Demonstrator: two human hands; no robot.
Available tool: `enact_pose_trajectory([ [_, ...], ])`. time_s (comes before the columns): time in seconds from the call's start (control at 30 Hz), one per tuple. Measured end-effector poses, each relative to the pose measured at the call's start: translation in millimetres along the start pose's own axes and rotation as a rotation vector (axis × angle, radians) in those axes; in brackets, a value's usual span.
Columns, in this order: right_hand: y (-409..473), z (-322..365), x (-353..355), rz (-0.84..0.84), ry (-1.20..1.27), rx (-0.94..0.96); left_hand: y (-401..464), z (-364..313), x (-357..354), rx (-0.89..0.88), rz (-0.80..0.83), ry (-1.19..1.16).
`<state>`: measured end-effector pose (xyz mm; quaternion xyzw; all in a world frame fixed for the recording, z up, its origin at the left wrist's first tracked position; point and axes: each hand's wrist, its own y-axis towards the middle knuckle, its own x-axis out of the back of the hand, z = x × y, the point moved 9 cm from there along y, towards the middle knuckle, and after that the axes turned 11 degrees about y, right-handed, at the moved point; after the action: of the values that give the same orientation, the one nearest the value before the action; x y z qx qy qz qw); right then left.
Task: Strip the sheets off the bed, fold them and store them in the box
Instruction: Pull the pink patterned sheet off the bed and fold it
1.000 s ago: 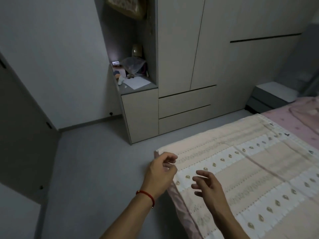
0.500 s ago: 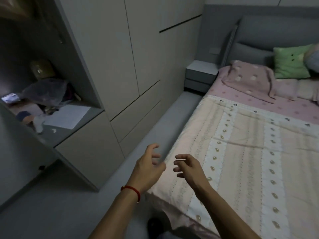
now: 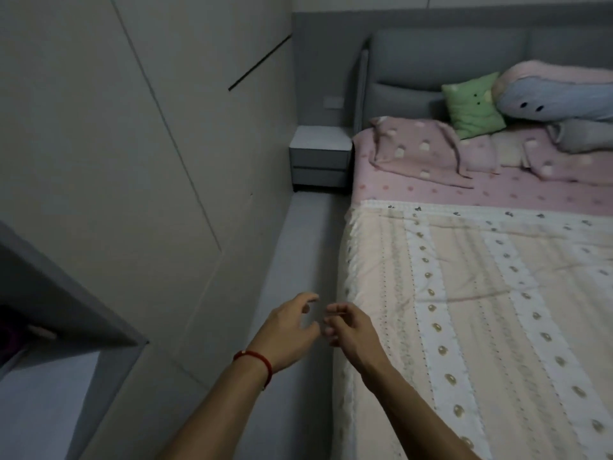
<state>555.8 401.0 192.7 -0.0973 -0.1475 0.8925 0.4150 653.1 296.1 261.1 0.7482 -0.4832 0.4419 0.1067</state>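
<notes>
A person's left hand (image 3: 288, 330) and right hand (image 3: 351, 328) reach forward side by side, their fingertips nearly meeting, above the strip of grey floor (image 3: 298, 260) that runs along the bed's near edge. Both hands have loosely curled fingers and hold nothing; the right hand hovers at the frilled border of the quilt (image 3: 481, 310) without gripping it. A red string bracelet (image 3: 257, 360) circles the left wrist.

The quilt, striped in peach and white with rows of small gold motifs, lies flat across the lower part of the bed (image 3: 381, 78), its side edge hanging over the mattress next to the right forearm. Beyond its upper edge the pink dotted sheet (image 3: 431, 194) is exposed up to the grey padded headboard. On that sheet lies a pink pillow (image 3: 418, 149) with pale spots, and behind it a green cushion (image 3: 471, 107) leans against the headboard. A blue and pink plush toy (image 3: 557, 94) rests at the far right, over a grey pillow (image 3: 583, 136).

A grey nightstand (image 3: 320, 157) stands just beside the head of the bed, against the wall. Pale wardrobe doors (image 3: 132, 127) fill the left side, with a grey shelf edge (image 3: 66, 310) jutting in at lower left. No box is in view.
</notes>
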Motion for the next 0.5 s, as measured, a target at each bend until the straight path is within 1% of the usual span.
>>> enact_pose_trajectory([
  [0.17,37,24,21,-0.255,-0.018,0.025,101,4,19,-0.062,0.07,-0.074],
  [0.3,56,34,30,-0.494,-0.007,0.059,175,11,21,-0.127,0.199,-0.079],
  [0.4,91,38,22,-0.56,0.015,0.048,237,18,29,-0.163,0.249,0.001],
  [0.5,133,44,18,-0.605,0.086,0.034,291,12,38,-0.2,0.257,-0.016],
])
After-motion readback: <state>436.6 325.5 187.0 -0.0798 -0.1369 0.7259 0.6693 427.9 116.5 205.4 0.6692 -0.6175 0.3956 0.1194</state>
